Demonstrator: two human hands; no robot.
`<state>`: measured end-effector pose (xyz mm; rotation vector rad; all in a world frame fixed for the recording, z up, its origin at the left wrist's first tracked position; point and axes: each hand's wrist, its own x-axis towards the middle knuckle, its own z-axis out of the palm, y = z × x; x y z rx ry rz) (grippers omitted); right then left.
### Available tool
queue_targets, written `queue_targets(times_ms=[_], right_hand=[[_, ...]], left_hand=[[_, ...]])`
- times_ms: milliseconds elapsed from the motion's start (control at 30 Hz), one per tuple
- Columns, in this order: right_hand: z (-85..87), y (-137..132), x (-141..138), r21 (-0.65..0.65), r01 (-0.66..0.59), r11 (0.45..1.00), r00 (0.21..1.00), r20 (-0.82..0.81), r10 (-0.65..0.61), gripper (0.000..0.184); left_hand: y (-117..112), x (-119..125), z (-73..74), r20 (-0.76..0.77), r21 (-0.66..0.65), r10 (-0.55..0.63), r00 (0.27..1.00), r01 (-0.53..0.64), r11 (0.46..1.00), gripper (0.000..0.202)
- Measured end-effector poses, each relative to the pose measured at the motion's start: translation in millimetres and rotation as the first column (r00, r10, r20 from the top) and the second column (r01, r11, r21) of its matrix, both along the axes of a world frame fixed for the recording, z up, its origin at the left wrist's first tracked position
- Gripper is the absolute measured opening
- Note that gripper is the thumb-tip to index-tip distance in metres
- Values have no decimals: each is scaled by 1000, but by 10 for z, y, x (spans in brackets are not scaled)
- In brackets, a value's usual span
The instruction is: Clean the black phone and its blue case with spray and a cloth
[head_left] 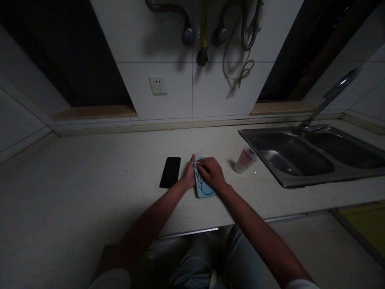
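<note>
A flat, light-blue rectangular thing with a cartoon drawing, about phone-sized and much like a phone case [206, 190], lies on the counter in front of me. My left hand [189, 173] grips its left edge, thumb pointing up along the side. Over its upper part is my right hand [213, 170], fingers curled and drawn together on the printed face. Whatever those fingertips pinch, if anything, is too small to make out. Just left of my left hand rests a black smartphone [170, 172], screen up. A clear plastic cup with red print [245, 160] stands tilted in view to the right.
The pale countertop [99, 172] runs along a tiled wall with a socket [158, 86], pipes and a looped cord [240, 76]. On the right a double steel sink [288, 154] is set in, with a tall faucet [327, 98]. The counter's front edge is close to my body.
</note>
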<state>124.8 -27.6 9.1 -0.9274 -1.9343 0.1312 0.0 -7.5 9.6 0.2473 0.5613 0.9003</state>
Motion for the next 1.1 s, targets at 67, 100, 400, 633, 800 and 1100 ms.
queue_targets(times_ms=[67, 100, 400, 633, 800, 1100], right_hand=[[5, -3, -2, -7, 2, 1000, 1000, 4, -2, 9], [7, -5, -3, -13, 1, 1000, 1000, 5, -1, 10], [-8, -4, -23, -21, 1, 1000, 1000, 3, -1, 12], [-25, 0, -23, -14, 20, 1000, 1000, -1, -20, 12], [-10, -6, -13, -21, 18, 1000, 1000, 3, -17, 11], [-3, -12, -12, -28, 13, 1000, 1000, -28, -14, 10]], left_hand=[[1, -6, -10, 4, 15, -9, 1000, 9, 1000, 52], [1, -9, -14, 6, 22, -11, 1000, 11, 1000, 51], [-9, -3, 27, 9, -9, 3, 1000, -3, 1000, 50], [-7, -1, 16, 5, -10, -3, 1000, 3, 1000, 52], [-2, -1, -4, 6, 14, -15, 1000, 15, 1000, 49], [21, -5, -43, 11, 24, -27, 1000, 26, 999, 50]])
